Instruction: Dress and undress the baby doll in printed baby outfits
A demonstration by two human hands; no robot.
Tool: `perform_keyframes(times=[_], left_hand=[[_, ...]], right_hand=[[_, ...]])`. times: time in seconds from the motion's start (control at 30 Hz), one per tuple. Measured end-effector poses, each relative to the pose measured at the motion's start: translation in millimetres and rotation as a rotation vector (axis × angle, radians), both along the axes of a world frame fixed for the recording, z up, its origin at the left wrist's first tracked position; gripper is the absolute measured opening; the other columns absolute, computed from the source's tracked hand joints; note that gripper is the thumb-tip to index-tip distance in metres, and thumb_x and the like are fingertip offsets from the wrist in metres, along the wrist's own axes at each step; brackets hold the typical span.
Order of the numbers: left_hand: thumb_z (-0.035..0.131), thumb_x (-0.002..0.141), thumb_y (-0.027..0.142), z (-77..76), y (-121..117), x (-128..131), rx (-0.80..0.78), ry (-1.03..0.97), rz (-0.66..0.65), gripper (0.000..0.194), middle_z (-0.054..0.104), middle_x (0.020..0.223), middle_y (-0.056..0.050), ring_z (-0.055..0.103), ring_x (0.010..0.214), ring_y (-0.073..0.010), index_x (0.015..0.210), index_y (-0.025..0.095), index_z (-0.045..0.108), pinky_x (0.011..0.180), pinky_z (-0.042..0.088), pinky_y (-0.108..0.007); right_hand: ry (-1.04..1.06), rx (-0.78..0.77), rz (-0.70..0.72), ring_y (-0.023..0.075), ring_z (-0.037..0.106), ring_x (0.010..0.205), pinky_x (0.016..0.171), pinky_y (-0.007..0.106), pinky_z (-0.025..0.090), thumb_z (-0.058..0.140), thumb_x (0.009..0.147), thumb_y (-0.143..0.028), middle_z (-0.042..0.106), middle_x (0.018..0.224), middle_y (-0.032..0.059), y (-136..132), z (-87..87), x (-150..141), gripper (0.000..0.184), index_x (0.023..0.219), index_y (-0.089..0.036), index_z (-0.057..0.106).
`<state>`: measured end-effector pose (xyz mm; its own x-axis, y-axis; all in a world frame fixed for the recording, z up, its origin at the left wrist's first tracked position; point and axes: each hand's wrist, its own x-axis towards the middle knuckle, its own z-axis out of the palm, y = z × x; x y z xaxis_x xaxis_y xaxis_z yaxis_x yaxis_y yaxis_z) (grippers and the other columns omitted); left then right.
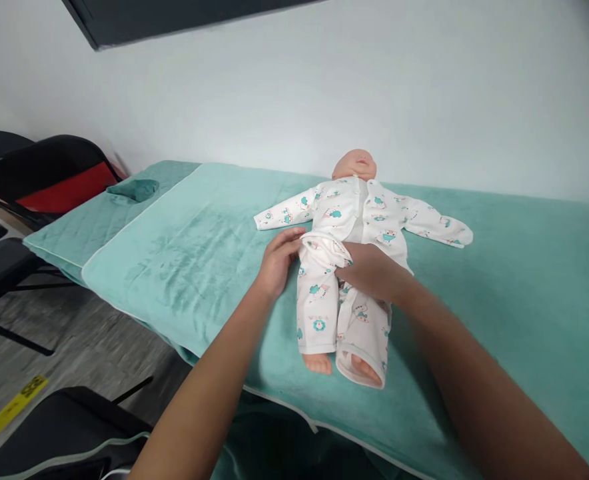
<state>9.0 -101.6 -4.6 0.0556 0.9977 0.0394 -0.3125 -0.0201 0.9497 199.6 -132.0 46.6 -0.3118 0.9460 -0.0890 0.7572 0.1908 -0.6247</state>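
Note:
A baby doll lies on its back, head toward the wall. It wears a white printed baby jacket with both sleeves stretched out. Matching baby trousers cover its legs, and the waistband is bunched at the hips. The toes of one foot poke out of a leg opening; the other foot is partly inside its cuff. My left hand is closed at the waistband's left side, its fingertips on the cloth. Across the front, my right hand grips the bunched waistband, its fingertips hidden in the folds.
A teal plush cover is spread over the bed, whose far side meets a white wall. The bed has a face hole at its left end. Black chairs stand to the left, and a black bag-like item is at lower left.

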Motion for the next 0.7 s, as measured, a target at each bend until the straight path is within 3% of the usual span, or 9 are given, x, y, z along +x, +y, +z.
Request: perform_keyframes(times=[0.07, 0.17, 0.43, 0.63, 0.7], left_hand=[[0.068, 0.073, 0.028, -0.3, 1.6, -0.5, -0.063, -0.054, 0.026, 0.027, 0.071, 0.097, -0.006, 0.065, 0.088, -0.0193, 0.098, 0.017, 0.069, 0.080, 0.049, -0.032], [0.072, 0.070, 0.024, 0.8, 2.4, 0.7, -0.098, 0.077, 0.038, 0.025, 0.070, 0.088, -0.003, 0.063, 0.079, -0.0160, 0.093, 0.016, 0.069, 0.074, 0.049, -0.030], [0.070, 0.066, 0.017, 8.6, -3.9, -3.9, -0.046, 0.242, -0.213, 0.047, 0.065, 0.096, -0.001, 0.060, 0.079, -0.0144, 0.112, 0.021, 0.065, 0.066, 0.045, -0.025], [0.065, 0.075, 0.022, 5.8, -3.0, 7.0, 0.079, 0.387, 0.063, 0.010, 0.062, 0.084, 0.000, 0.055, 0.080, -0.0145, 0.084, 0.019, 0.063, 0.074, 0.044, -0.027], [0.063, 0.080, 0.026, 5.1, -0.9, 9.3, 0.115, 0.397, 0.169, 0.009, 0.060, 0.079, 0.001, 0.054, 0.076, -0.0136, 0.079, 0.019, 0.059, 0.072, 0.044, -0.027]], right_hand=[[-0.004, 0.011, 0.023, 0.0212, 0.058, 0.080, 0.070, 0.031, 0.040, 0.049, 0.075, -0.023, 0.069, 0.085, 0.0014, 0.3, 0.2, -0.3, 0.004, 0.078, -0.023, 0.052], [-0.012, 0.005, 0.052, 0.0218, 0.059, 0.083, 0.072, 0.031, 0.040, 0.050, 0.078, -0.025, 0.070, 0.090, 0.0017, 0.1, 1.2, 0.3, 0.007, 0.082, -0.023, 0.055], [-0.012, 0.007, 0.044, 0.0211, 0.059, 0.080, 0.068, 0.030, 0.040, 0.051, 0.080, -0.026, 0.069, 0.089, 0.0023, -1.9, -1.4, 1.6, 0.007, 0.084, -0.024, 0.056], [-0.023, 0.011, 0.053, 0.0220, 0.061, 0.082, 0.068, 0.030, 0.041, 0.051, 0.080, -0.025, 0.071, 0.093, 0.0028, -2.8, 1.3, 1.2, 0.013, 0.090, -0.024, 0.059], [-0.028, 0.002, 0.050, 0.0225, 0.061, 0.084, 0.070, 0.030, 0.042, 0.052, 0.081, -0.025, 0.071, 0.095, 0.0035, -2.7, 1.9, 0.8, 0.012, 0.090, -0.023, 0.060]])
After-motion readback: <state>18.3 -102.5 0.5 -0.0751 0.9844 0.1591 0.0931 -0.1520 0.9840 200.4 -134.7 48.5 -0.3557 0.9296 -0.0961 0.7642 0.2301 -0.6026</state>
